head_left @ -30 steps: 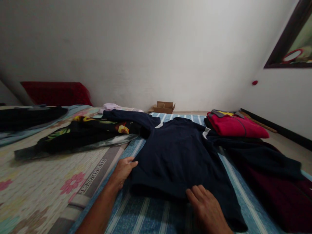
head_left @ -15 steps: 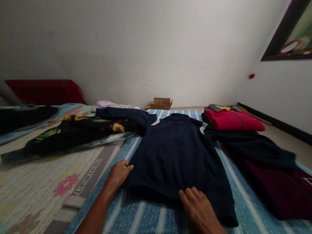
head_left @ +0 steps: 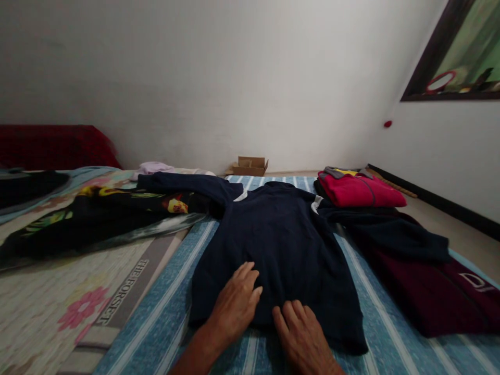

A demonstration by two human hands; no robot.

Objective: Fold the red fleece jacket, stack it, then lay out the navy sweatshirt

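A dark navy sweatshirt point(head_left: 269, 245) lies spread out with its neck away from me, both sleeves stretched sideways and white patches at the shoulders. My left hand point(head_left: 237, 299) is over its lower front, left of the middle, fingers extended and holding nothing. At the middle of the bottom hem, my right hand point(head_left: 302, 330) has its fingers bent and close together on the cloth; the fingertips are partly hidden. Beneath the sweatshirt is a blue sheet with white stripes point(head_left: 156, 317).
To the left lie a black patterned garment point(head_left: 117, 219) and a floral mat point(head_left: 31, 297). A folded maroon garment point(head_left: 425, 297) is at right, partly under a sleeve, with a pink folded garment point(head_left: 363, 190) behind. A cardboard box point(head_left: 250, 166) stands by the wall.
My left hand has let go of the sweatshirt's left side edge and moved right, onto its lower front. My right hand stays at the hem. The view has turned slightly right.
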